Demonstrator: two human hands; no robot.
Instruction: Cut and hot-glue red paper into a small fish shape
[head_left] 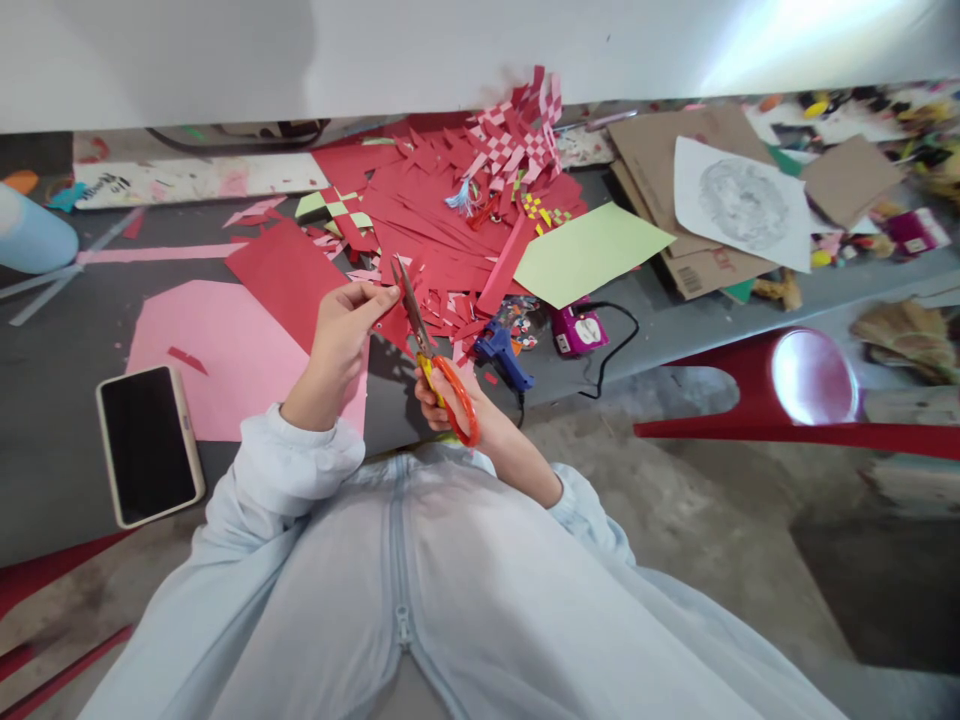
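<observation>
Red paper piece [390,322] is hanging above the bench's near edge, pinched in the left hand [341,335], its fingers closed on the upper edge. The scissors [431,355] are lying just right of it, long axis running up and left, blades parted slightly around the paper. The right hand [442,400] is gripping the orange handles, wrist angled inward, nearer the body.

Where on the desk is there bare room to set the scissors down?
Bare grey patches: between the phone and the pink sheet, and right of the glue gun below the green sheet. The red paper pile and cardboard areas are crowded.
</observation>
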